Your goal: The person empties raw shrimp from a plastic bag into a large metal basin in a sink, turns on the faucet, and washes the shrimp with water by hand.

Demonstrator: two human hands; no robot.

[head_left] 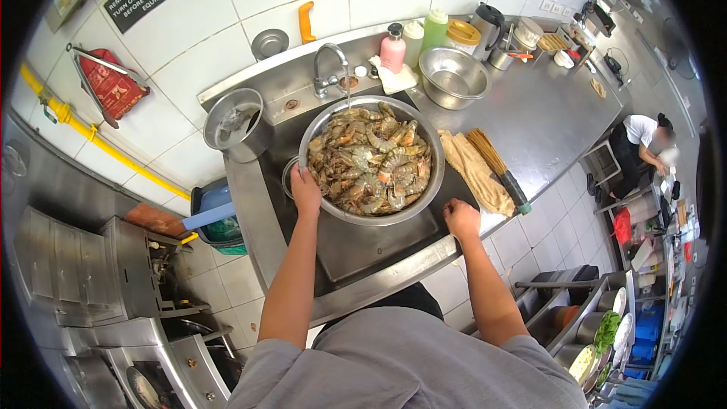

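Note:
A large steel bowl heaped with raw shrimp sits in the sink. Water runs from the faucet into its far side. My left hand grips the bowl's near-left rim, thumb on the inside and the other fingers mostly hidden. Behind that hand, the rim of a smaller metal container shows. My right hand rests curled into a fist on the sink's right front edge, apart from the bowl, with nothing visible in it. A tan cloth lies just beyond it.
A stick brush lies beside the cloth. Left of the sink stands a steel pot; an empty-looking steel basin is at the back right. A pink pump bottle and other bottles line the wall. A person sits far right.

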